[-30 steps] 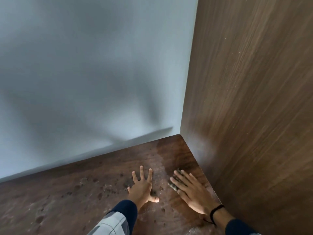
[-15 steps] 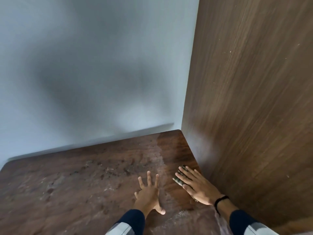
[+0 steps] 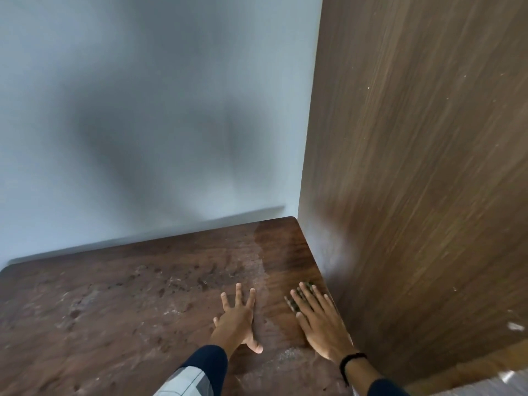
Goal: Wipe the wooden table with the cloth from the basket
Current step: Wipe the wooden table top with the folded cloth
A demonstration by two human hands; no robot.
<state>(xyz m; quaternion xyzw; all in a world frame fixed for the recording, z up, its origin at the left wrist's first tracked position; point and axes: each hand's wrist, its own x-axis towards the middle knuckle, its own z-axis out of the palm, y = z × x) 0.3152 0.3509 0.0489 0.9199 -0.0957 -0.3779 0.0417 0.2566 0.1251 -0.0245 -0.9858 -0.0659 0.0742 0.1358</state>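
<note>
The dark wooden table (image 3: 120,304) fills the lower half of the view, dusty and spotted on the left, with a cleaner, darker strip along its right side. My right hand (image 3: 320,321) lies flat on that strip by the table's right edge and presses a small dark patterned cloth (image 3: 297,300) under its fingers; only the cloth's edge shows. My left hand (image 3: 237,321) rests flat on the table just left of it, fingers spread, holding nothing. The basket is not in view.
A pale wall (image 3: 148,110) runs along the table's far edge. A tall brown wooden panel (image 3: 423,167) stands against the table's right side, close to my right hand. The table's far right corner lies beyond both hands.
The view has shifted, so more of the table's left side shows. My right hand with the cloth has slid back toward me along the right edge. The left hand stays flat.
</note>
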